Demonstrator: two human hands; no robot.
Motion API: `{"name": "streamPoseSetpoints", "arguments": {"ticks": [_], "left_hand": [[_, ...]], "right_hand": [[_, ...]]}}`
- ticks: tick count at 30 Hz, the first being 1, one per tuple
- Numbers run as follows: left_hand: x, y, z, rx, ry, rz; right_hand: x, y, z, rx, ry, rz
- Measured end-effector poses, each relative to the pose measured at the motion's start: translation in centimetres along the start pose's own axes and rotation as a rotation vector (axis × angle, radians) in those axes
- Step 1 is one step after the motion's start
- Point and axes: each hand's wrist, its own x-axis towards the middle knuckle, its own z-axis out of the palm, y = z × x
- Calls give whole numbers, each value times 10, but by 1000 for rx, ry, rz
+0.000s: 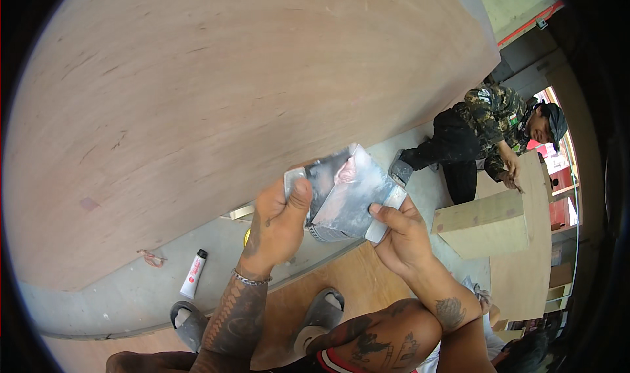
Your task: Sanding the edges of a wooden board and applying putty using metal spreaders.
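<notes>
A broad plywood sheet (216,97) fills the upper left of the frame, its face mostly bare apart from a small pinkish patch of filler toward its lower left, so by my judgement most of the filling is not yet done. At the right edge a co-worker (489,127) crouches over a wooden box (489,225). At centre, two metal putty blades (348,192) meet, pinkish filler smeared between them. The left hand (279,225) has its grip closed on one blade; the right hand (400,235) pinches the other. A small white tube (193,274) lies on the grey floor at lower left
</notes>
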Motion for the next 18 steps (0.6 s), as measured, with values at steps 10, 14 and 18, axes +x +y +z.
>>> {"name": "streamPoseSetpoints", "arguments": {"ticks": [10,14,18], "left_hand": [[13,-29,-12,-928,33,-550],[8,-26,-9,-1186,-156,-677],[13,-12,-22,-1059,-39,-619]], "right_hand": [[-10,-25,-8,-1171,-313,-1201],[4,-10,-5,-1319,-475,-1267],[11,-2,-9,-1430,-430,-943]]}}
